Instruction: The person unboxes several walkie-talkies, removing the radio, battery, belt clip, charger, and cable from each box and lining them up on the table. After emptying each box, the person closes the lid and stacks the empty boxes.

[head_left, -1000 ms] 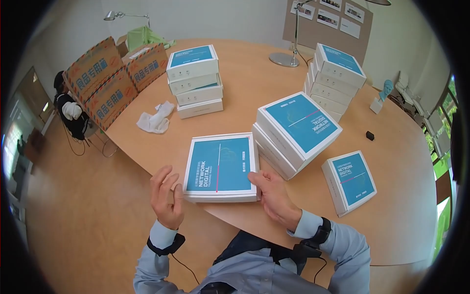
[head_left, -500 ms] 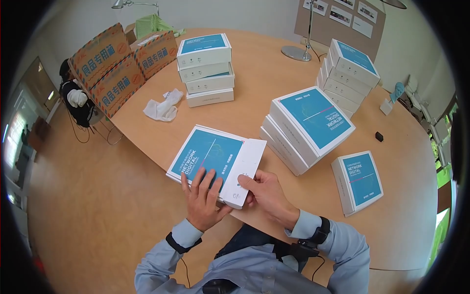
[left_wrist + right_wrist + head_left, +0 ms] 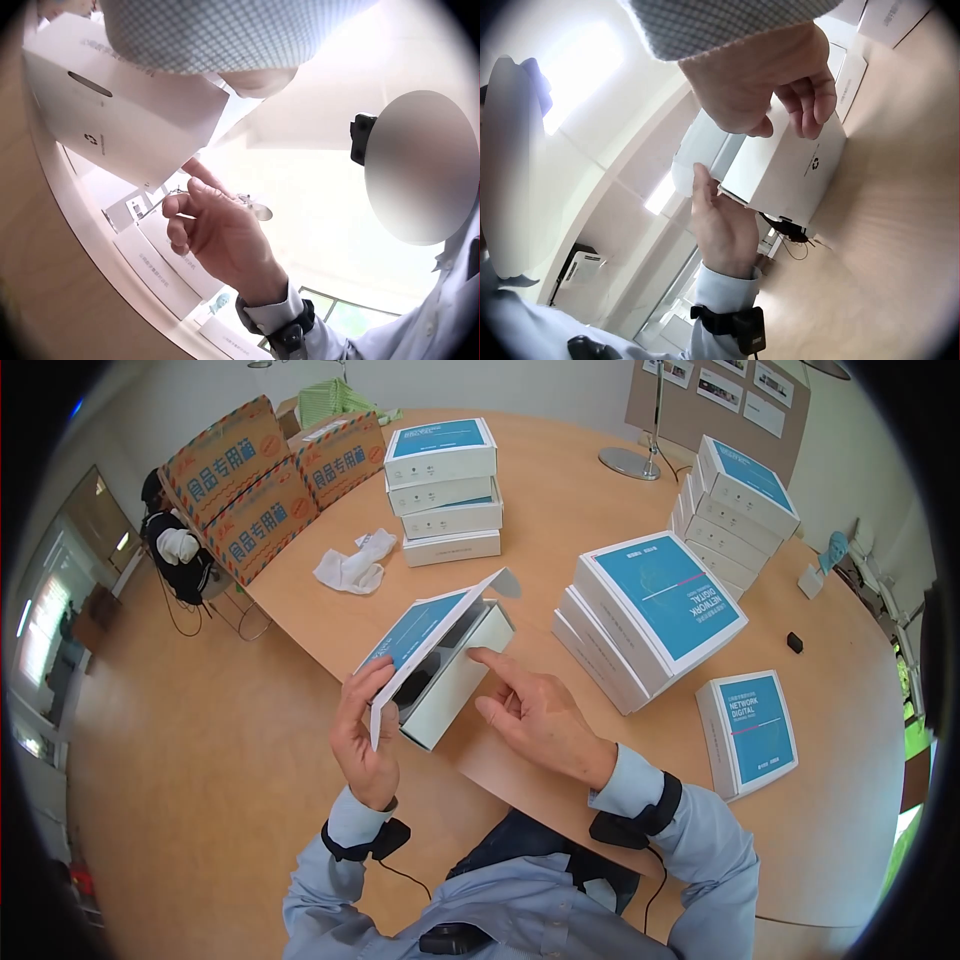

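Note:
A white box with a blue printed lid stands near the table's edge in the head view. Its lid is partly raised, and dark contents show in the gap. My left hand holds the lid at its near left end, fingers over the blue top. In the right wrist view, the left thumb lies against the lid's flap. My right hand reaches to the box's right wall, index finger extended at the upper edge and the other fingers curled. The left wrist view shows the box's end wall with a slot.
Beside the right hand stands a stack of similar boxes, with a single box farther right. Two more stacks are behind. A white cloth, a small black object, a lamp base and cardboard cartons are also around.
The box has turned, its flap has come out, and its lid has been lifted partly open. My left hand moved from the top to the lid's end; my right hand let go of the flap.

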A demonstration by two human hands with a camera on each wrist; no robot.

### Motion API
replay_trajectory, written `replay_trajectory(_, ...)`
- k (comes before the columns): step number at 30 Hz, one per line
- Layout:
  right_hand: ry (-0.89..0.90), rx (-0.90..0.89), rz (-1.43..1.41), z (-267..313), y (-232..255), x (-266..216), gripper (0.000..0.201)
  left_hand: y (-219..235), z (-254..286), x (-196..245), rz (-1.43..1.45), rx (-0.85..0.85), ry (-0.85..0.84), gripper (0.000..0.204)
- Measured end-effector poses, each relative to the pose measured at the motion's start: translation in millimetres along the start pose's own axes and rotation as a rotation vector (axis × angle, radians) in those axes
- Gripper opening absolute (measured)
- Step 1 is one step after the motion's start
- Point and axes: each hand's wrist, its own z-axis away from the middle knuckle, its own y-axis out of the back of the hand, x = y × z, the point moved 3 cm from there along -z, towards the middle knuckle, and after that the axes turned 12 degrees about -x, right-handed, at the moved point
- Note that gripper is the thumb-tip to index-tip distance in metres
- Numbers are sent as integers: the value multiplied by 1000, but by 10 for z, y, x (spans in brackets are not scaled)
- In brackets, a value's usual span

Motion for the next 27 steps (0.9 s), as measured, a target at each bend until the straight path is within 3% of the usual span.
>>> replay_trajectory(5,23,25,157,17,-57,15,64,51,55,-45,15,-2,-9,35)
replay_trajectory(8,112,-7,250,23,-88,97,58,56,65,-26,-13,6,-40,35)
replay_trajectory(13,47,-66,277,87,-220,241,31,114,39,-16,100,35,-35,35)
replay_trajectory(20,10,-95,306,110,-294,342,31,123,73,-22,64,-8,-67,36)
replay_trajectory(22,6,-93,301,103,-289,358,32,113,82,-16,-4,-25,-61,51)
replay_trajectory(27,13,-59,235,133,-241,371,28,114,104,8,-21,-65,-60,45)
